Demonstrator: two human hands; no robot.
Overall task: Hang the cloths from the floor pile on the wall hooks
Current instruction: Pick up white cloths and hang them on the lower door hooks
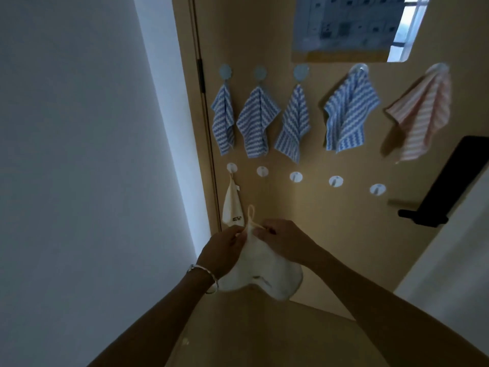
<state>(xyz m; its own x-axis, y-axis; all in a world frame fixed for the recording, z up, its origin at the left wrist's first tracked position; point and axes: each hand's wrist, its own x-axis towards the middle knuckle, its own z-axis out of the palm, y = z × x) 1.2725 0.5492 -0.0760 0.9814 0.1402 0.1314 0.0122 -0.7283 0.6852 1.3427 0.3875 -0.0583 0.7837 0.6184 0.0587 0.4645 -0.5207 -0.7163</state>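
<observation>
Both hands hold a white cloth (264, 271) in front of the tan door. My left hand (225, 247) and my right hand (280, 239) pinch its top corner, where a cream hanging loop (250, 214) sticks up. The cloth droops below my wrists. Another white cloth (232, 205) hangs from the leftmost hook of the lower row (231, 168). The bare hooks to its right start with one just above my hands (262, 171). On the upper row hang several blue striped cloths (255, 123) and one pink striped cloth (423, 112). The floor pile is out of view.
A white wall (92, 154) stands close on the left, beside the door frame. A black door handle (449, 186) juts out at the right. A poster and a window reflection (352, 25) sit above the hooks.
</observation>
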